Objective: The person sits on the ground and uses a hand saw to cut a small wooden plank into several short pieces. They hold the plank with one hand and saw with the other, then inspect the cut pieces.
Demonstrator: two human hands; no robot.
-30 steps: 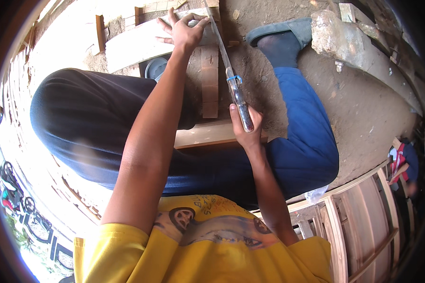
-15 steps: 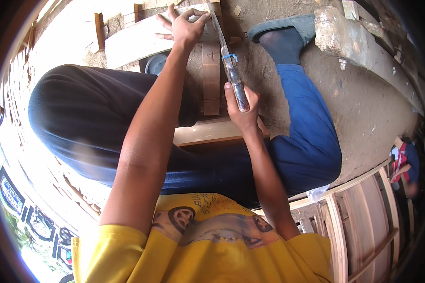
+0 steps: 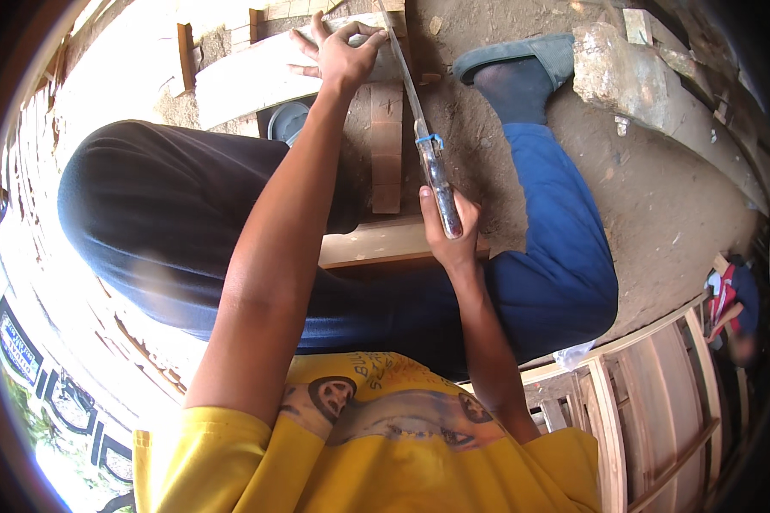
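My right hand [image 3: 455, 241] is wrapped around the handle of a handsaw [image 3: 437, 178], its thumb along the side. The saw has a long narrow blade and a blue tie where blade meets handle. Its blade runs away from me to the far edge of the view, where the tip is cut off. My left hand [image 3: 342, 60] lies on a pale wooden board [image 3: 248, 81] with its fingers spread. Its thumb side is right beside the blade. Under the board's right end, a wooden block strip [image 3: 386, 154] extends toward me.
A plank [image 3: 376, 242] lies across in front of my legs. Beside my left forearm is a round grey container [image 3: 287, 120]. My slippered foot [image 3: 522, 64] rests on the dirt floor, near a rough log [image 3: 620, 77]. Slatted wooden frames [image 3: 659, 402] stand lower right; another person [image 3: 731, 303] is at far right.
My right hand has drawn the handsaw back toward me and slightly right. My left hand stays on the board, with only a slight shift of the whole view.
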